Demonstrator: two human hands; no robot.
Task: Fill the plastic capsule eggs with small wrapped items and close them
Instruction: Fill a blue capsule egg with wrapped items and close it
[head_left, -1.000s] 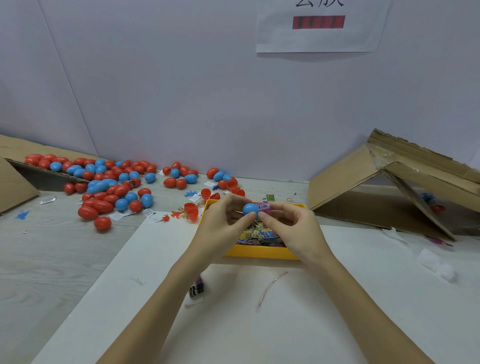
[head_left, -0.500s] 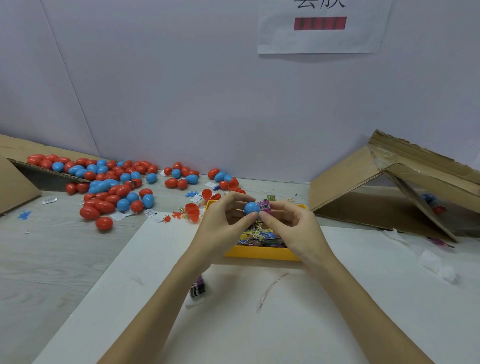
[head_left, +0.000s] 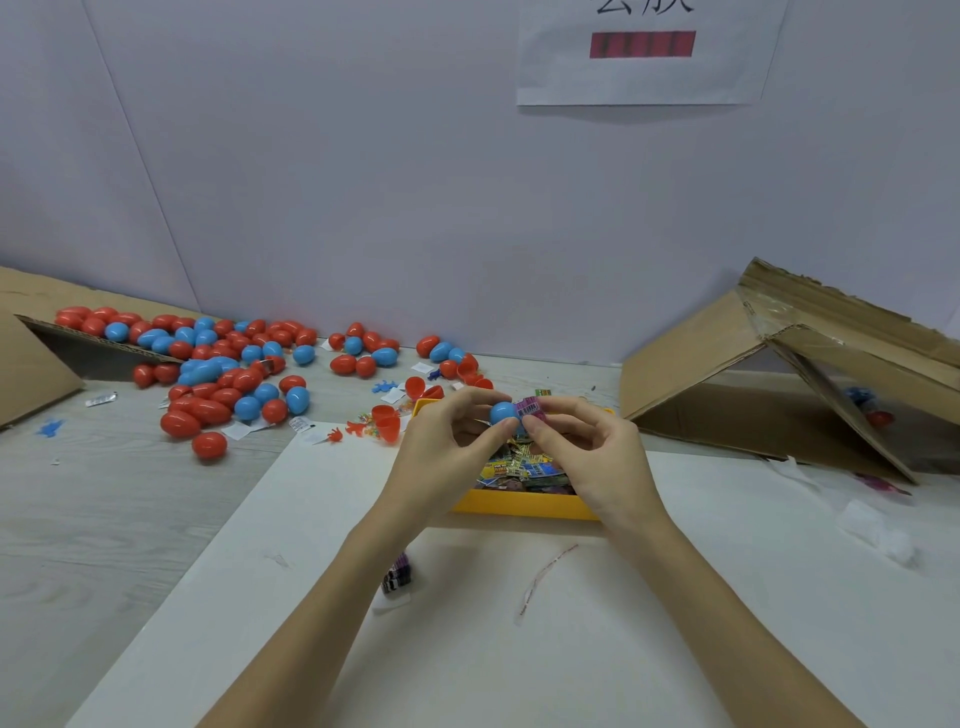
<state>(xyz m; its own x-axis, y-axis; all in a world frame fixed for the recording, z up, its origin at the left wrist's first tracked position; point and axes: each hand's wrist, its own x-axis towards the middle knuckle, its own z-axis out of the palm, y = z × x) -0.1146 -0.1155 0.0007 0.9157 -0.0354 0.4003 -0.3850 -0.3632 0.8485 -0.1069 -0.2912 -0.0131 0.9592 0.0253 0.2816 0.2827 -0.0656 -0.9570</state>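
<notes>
My left hand (head_left: 447, 441) pinches a blue capsule egg half (head_left: 503, 413) between thumb and fingers, above the yellow tray (head_left: 524, 506). My right hand (head_left: 587, 447) presses a small pink wrapped item (head_left: 531, 408) with a barcode against the blue half's open side. The tray holds several colourful wrapped packets (head_left: 519, 465). A pile of red and blue closed eggs (head_left: 218, 374) lies on the table at the far left. Open red egg halves (head_left: 387, 421) sit just left of the tray.
A tipped cardboard box (head_left: 779, 374) stands at the right, with a few eggs inside. Another cardboard box (head_left: 31, 358) lies at the far left. A white sheet (head_left: 519, 623) covers the near table, with a wrapped packet (head_left: 397, 574) and a thin strip (head_left: 540, 582) on it.
Both hands stay nearly still over the tray. The pink wrapped item sits a little closer against the blue half.
</notes>
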